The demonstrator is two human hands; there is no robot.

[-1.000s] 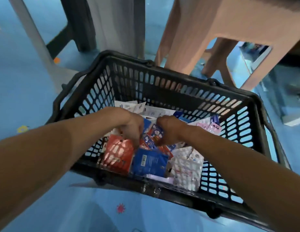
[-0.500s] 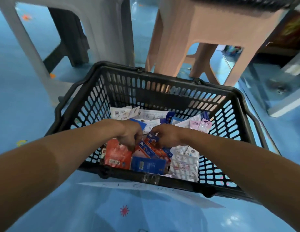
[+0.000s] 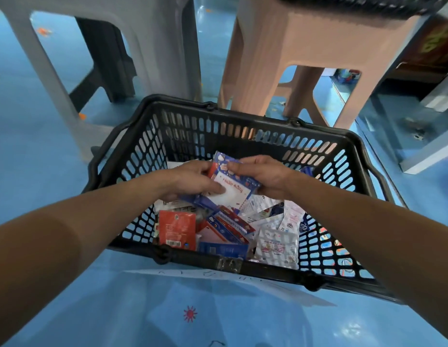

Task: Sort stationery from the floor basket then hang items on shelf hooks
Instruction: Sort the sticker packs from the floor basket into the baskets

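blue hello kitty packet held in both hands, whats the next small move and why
Probably lift the blue Hello Kitty packet clear of the black basket. Both the left hand and right hand grip it above the loose packets, so nothing pins it; no shelf hooks are in view.

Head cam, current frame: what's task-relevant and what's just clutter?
In the job: black basket; blue-and-white packet, held by left hand and right hand; red packet and white packet loose in the basket.
Lying about: grey stool; pink stool; paper sheet under the basket.
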